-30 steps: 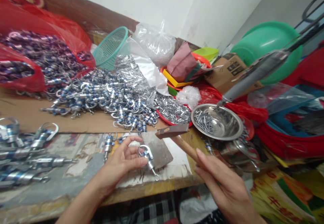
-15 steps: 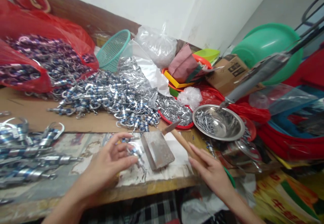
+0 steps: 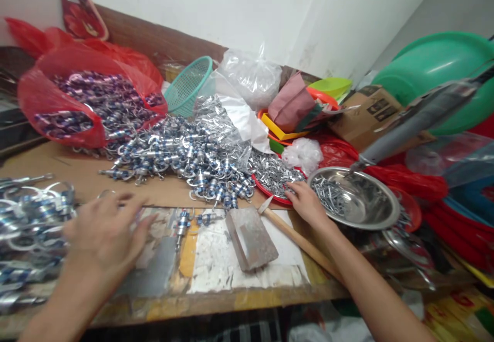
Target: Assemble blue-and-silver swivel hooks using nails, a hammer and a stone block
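Note:
My left hand (image 3: 106, 234), blurred by motion, is over the bench's left side. Its thumb and fingers are apart, and I see nothing held. Beside it lies a pile of blue-and-silver metal hook fittings (image 3: 34, 213). My right hand (image 3: 309, 205) reaches to the edge of a red tray (image 3: 266, 190) of small flat metal pieces (image 3: 276, 173), fingers stretched out and fingertips at the pieces. A hammer (image 3: 301, 239) with a wooden handle lies under my right forearm, its head beside a steel block (image 3: 252, 239). Two hook fittings (image 3: 182, 223) lie left of the block.
Behind are a heap of hook fittings (image 3: 170, 149) and a red bag (image 3: 29, 92) holding more. A steel bowl (image 3: 391, 208) with pins or nails stands right, beneath a grey rod-like tool (image 3: 420, 118). A green basket (image 3: 189, 87) and cardboard box (image 3: 363, 113) are farther back.
My right hand has let go of the hammer, now lying on the bench, and moved to the red tray. My left hand has moved left, away from the block and fittings. The view has shifted.

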### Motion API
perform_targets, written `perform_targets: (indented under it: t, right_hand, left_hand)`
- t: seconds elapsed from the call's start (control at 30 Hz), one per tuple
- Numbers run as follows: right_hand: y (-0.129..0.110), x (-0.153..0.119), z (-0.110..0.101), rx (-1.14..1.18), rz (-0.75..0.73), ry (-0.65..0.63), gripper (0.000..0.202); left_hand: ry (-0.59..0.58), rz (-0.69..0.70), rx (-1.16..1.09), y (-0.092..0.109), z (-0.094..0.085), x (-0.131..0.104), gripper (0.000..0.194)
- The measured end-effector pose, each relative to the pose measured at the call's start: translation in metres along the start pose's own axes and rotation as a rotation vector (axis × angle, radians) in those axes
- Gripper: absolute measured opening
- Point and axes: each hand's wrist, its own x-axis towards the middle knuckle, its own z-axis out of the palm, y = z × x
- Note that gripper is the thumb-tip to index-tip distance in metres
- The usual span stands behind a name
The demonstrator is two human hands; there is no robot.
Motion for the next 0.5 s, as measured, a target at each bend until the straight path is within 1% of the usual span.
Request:
perform_targets:
  t: [0.03, 0.1, 0.17, 0.23, 0.3, 0.37, 0.5]
  right_hand:
    - [0.002, 0.013, 0.004, -0.022, 0.002, -0.024, 0.028]
    - [0.004, 0.032, 0.011, -0.064, 0.005, -0.071, 0.023]
    - [0.003, 0.041, 0.015, -0.097, 0.012, -0.094, 0.016]
    - [0.002, 0.042, 0.016, -0.126, 0.031, -0.089, 0.017]
    - [0.001, 0.038, 0.015, -0.156, 0.061, -0.067, 0.02]
    - [0.001, 0.032, 0.013, -0.19, 0.099, -0.038, 0.024]
    - [0.0, 0.024, 0.008, -0.258, 0.149, -0.014, 0.026]
  left_hand:
    - [-0.044, 0.041, 0.04, 0.01, 0.008, 0.008, 0.03]
    - [-0.18, 0.126, -0.018, 0.021, 0.022, 0.02, 0.032]
    - [-0.284, 0.158, -0.076, 0.019, 0.031, 0.025, 0.034]
    - [-0.334, 0.145, -0.098, 0.014, 0.032, 0.024, 0.029]
    - [-0.356, 0.12, -0.11, 0.011, 0.03, 0.019, 0.025]
    - [-0.351, 0.086, -0.142, 0.012, 0.029, 0.011, 0.025]
    - [-0.268, 0.016, -0.222, 0.018, 0.03, 0.001, 0.026]
